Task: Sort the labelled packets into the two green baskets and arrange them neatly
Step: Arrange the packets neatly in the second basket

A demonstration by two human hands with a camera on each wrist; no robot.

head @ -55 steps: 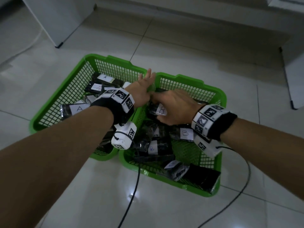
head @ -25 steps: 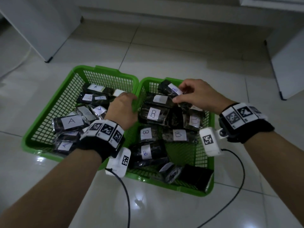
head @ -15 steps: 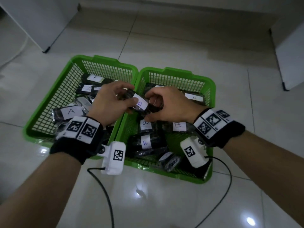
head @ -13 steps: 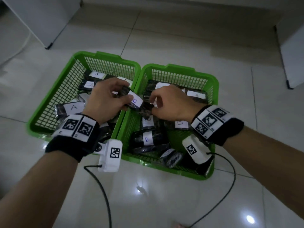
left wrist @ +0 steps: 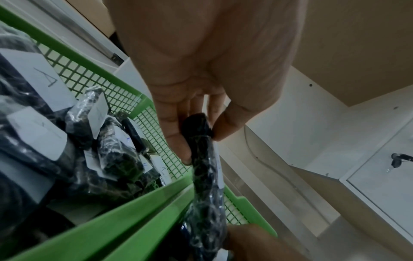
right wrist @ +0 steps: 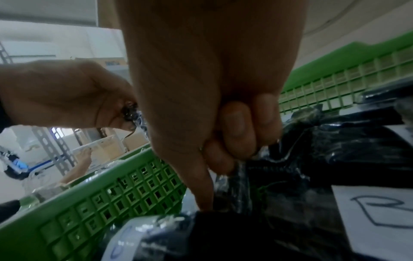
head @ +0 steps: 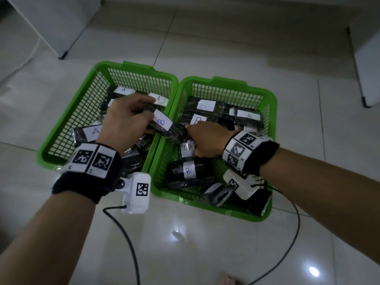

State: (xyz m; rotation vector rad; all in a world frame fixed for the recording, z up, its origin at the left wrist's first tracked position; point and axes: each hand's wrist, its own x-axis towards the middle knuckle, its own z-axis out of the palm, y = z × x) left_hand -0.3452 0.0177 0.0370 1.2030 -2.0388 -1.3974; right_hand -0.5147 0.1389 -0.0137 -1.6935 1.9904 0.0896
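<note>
The left hand [head: 125,122] held a dark packet marked B [head: 164,125] by one end, its grip closed, thumb on one side and fingers on the other. The packet lay across the two touching rims, over the gap between the left basket [head: 67,118] and the right basket [head: 271,99]. The right hand [head: 207,138] had its fingers curled on crinkled plastic at the packet's other end; I judge that both hands guided it to the B side, because the right basket carried B labels and the left one A labels. The packets were dark, soft and shiny, wrapped in clear wrinkled film with white paper labels. The baskets were hard green plastic with grid walls, standing on glossy floor tiles [head: 185,254]. Many packets in both baskets lay crooked, so arranging remained.
</note>
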